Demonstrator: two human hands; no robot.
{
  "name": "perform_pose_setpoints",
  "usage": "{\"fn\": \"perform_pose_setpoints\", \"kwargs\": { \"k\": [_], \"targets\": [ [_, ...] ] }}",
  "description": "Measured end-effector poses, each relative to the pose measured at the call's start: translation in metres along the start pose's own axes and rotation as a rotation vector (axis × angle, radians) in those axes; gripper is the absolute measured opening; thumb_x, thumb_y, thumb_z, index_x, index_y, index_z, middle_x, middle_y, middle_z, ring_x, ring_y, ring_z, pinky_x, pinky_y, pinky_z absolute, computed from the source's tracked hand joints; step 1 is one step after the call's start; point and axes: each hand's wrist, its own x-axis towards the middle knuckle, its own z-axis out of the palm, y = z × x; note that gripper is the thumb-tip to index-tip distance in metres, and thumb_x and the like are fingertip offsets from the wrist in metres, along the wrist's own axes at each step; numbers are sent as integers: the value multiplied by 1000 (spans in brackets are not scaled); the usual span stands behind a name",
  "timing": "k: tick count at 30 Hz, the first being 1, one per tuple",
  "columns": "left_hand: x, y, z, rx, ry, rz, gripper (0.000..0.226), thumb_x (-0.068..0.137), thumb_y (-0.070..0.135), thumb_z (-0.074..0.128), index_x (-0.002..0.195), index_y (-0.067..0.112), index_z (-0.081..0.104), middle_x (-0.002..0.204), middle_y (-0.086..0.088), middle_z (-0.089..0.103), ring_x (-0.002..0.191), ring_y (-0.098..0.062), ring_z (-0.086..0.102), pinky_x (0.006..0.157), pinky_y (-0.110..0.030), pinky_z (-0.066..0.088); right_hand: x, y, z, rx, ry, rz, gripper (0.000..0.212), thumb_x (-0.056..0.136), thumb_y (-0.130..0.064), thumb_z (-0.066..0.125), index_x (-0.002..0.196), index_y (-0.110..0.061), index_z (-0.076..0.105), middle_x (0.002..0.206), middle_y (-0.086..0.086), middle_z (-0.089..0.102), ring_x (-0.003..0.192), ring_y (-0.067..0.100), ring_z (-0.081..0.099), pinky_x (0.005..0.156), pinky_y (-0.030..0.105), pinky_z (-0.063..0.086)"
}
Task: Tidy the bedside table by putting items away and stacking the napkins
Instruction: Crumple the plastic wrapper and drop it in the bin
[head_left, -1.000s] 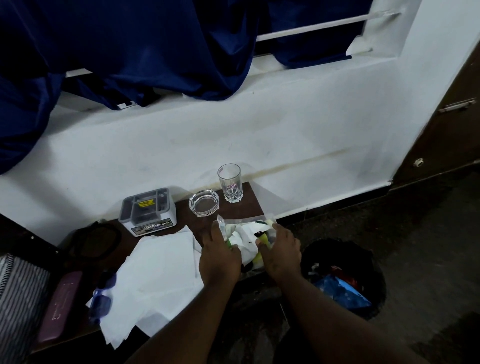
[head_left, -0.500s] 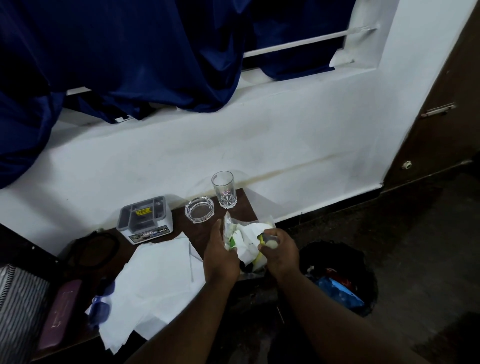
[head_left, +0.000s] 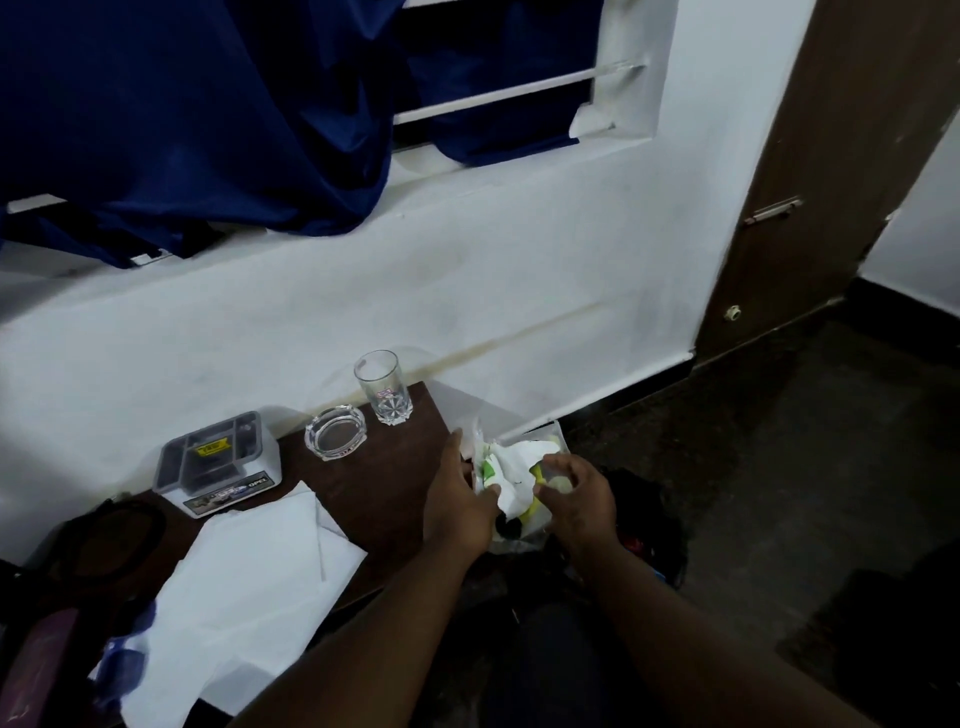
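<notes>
A clear plastic bag (head_left: 519, 467) stuffed with crumpled white, green and yellow wrappers hangs at the right edge of the dark wooden bedside table (head_left: 384, 483). My left hand (head_left: 457, 499) grips its left side. My right hand (head_left: 576, 499) curls around its right side, pinching a small pale piece. Loose white napkins (head_left: 249, 587) lie spread over the table's front left. A drinking glass (head_left: 383, 387) and a glass ashtray (head_left: 336, 432) stand at the back by the wall.
A grey lidded box (head_left: 218, 462) sits left of the ashtray. A dark round object (head_left: 111, 535), a maroon case (head_left: 36, 670) and blue goggles (head_left: 122, 670) lie at the far left. A black bin (head_left: 649, 535) with rubbish stands on the floor under my right hand. Blue curtains (head_left: 208, 114) hang above.
Both hands have lifted the bag slightly and shifted it rightward, toward the table's edge above the bin. My view has turned right, showing more of the door.
</notes>
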Motion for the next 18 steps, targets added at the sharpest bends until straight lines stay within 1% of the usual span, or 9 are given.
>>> {"fn": "perform_pose_setpoints", "kwargs": {
  "k": [3,4,8,11,13,15,17,18],
  "targets": [
    [-1,3,23,27,-98,21,94,86,11,73,162,31,22,132,-4,64,120,-23,63,96,-30,50,5,13,-19,-25,36,4,33,76,4,79,107,-8,73,105,0,70,102,20,66,93,34,54],
    [-1,4,31,31,-140,25,95,86,11,73,162,31,20,134,-4,62,123,-24,62,99,-32,50,6,18,-25,-36,47,2,33,77,3,79,107,-9,73,104,-1,70,101,19,66,91,33,54],
    [0,5,60,28,-307,41,98,86,7,69,164,27,13,157,-6,46,138,-21,51,112,-41,46,14,39,-46,-56,76,-10,32,78,5,77,108,-5,72,102,1,68,100,19,63,86,26,46],
    [-1,5,81,-31,-416,66,101,86,5,73,164,23,12,163,0,36,144,-14,42,120,-36,37,19,60,-59,-99,93,0,33,77,6,76,109,-3,72,106,2,67,102,16,60,88,25,44],
    [-1,4,92,-65,-471,67,103,87,6,77,164,19,10,164,0,32,147,-13,38,123,-35,33,20,74,-66,-127,96,15,34,78,6,75,110,-4,72,111,6,69,103,16,60,90,27,46],
    [0,1,103,-67,-520,59,103,88,7,77,164,15,7,164,-3,33,147,-12,38,122,-30,32,20,88,-71,-139,101,44,34,79,5,75,111,-4,72,115,7,70,106,18,62,95,32,49],
    [0,-3,112,-60,-564,58,100,92,5,73,163,13,4,163,-6,33,146,-11,37,117,-20,32,20,102,-74,-142,102,63,35,80,7,73,114,-2,70,119,11,70,112,25,64,101,41,51],
    [0,-4,116,-55,-580,56,95,95,3,67,163,12,2,165,-6,29,146,-9,35,115,-15,31,21,107,-76,-150,99,65,36,81,9,72,116,0,69,120,14,69,114,29,63,103,44,50]
  ]
}}
